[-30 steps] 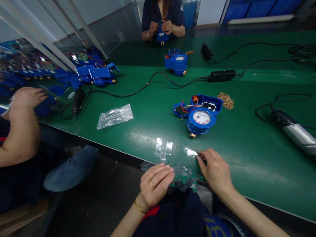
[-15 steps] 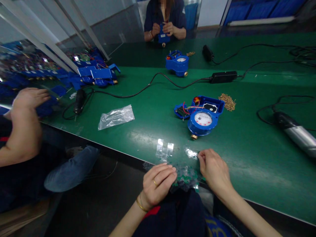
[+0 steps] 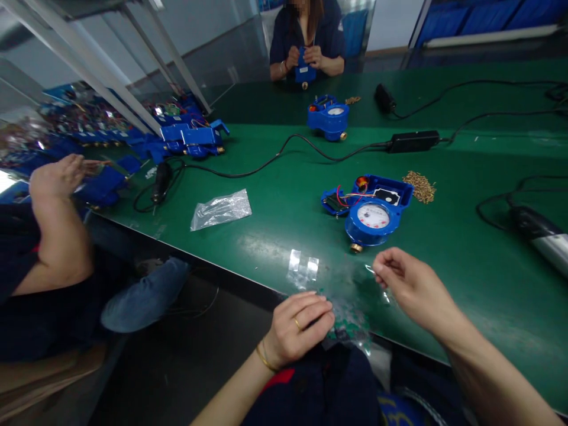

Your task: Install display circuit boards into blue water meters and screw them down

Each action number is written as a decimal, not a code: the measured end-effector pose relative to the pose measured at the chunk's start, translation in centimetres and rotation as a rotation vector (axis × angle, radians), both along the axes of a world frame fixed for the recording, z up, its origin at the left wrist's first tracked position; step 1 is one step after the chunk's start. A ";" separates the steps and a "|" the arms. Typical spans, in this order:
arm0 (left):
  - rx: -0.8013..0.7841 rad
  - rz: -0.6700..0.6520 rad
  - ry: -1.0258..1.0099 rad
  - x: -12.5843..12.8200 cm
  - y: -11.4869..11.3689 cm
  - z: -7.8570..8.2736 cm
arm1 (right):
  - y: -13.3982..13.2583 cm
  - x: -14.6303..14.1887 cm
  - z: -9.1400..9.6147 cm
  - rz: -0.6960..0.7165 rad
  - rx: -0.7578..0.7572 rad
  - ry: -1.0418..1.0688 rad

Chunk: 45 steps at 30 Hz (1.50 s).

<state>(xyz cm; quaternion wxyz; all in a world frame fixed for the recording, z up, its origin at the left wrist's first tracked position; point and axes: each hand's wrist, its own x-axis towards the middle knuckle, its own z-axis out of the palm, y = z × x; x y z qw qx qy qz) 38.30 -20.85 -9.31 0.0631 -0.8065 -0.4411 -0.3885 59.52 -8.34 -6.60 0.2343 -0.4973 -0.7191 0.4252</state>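
Note:
My right hand [image 3: 412, 287] is closed in a pinch on a piece of clear plastic film [image 3: 385, 297], raised a little above the table. My left hand [image 3: 304, 322] lies with its fingers extended at the table's front edge, on a spread of small clear plastic pieces [image 3: 350, 316]. Just beyond it, two shiny clear strips [image 3: 294, 260] lie flat. A blue water meter [image 3: 368, 222] with a white dial and brass fitting sits past my right hand. Its box is open, showing wires and an orange-red part, and its lid lies to the left.
Brass screws [image 3: 419, 187] are heaped behind the meter. A clear plastic bag [image 3: 222, 210] lies left. Corded electric screwdrivers [image 3: 162, 182] lie at left and right. Co-workers sit opposite and at left; the one opposite holds a blue meter [image 3: 305, 71]. More meters [image 3: 190, 139] crowd the left.
My right hand has lifted the clear film off the table and moved it up and right. My left hand stays on the plastic pieces. The view has shifted slightly.

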 end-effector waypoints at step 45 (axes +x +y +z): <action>0.023 0.005 -0.003 1.0 0.4 0.7 | 0.3 4.4 -5.7 0.345 0.392 -0.263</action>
